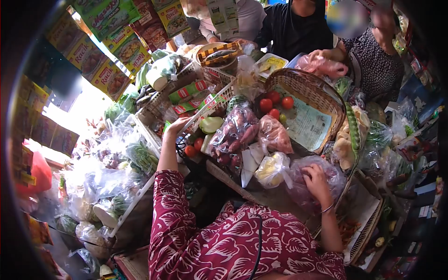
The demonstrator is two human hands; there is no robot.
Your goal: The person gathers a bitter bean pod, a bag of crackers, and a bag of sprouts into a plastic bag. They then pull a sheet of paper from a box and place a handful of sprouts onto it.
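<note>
My left hand (177, 126) rests at the edge of a white plastic crate (205, 105), beside green and red packets (189, 106); its fingertips are partly hidden. Below it lie tomatoes (190, 150) and a pale green vegetable (211, 124). My right hand (317, 179) lies with bent, parted fingers on a clear plastic bag (303, 191) of purplish contents. Left of that bag is a knotted bag with yellow contents (272, 170). Bags of dark red produce (235, 133) and orange-pink produce (275, 133) sit behind.
A wicker basket (336, 100) holds tomatoes and paper. Bagged vegetables (107, 158) crowd the left side, and seasoning sachets (109, 16) hang at upper left. Several people stand across the stall, one with a hand near a pink bag (322, 65). A slatted crate (368, 224) stands at right.
</note>
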